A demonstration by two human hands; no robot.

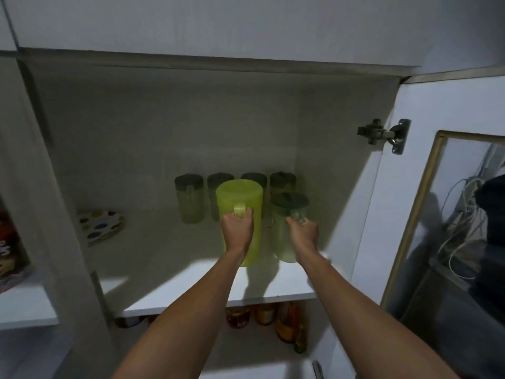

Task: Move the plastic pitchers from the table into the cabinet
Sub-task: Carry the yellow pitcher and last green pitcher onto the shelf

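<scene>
Head view is showing the left hand [237, 230] gripping a translucent green cylindrical pitcher [240, 212] by its handle, the right hand [302, 231] gripping a clear dark-lidded pitcher [287, 228], both sitting on the white cabinet shelf [177, 258].

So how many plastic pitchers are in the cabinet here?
6: four clear dark-lidded pitchers along the back, a lime-green pitcher and another clear dark-lidded pitcher in front. Others may be hidden.
</scene>
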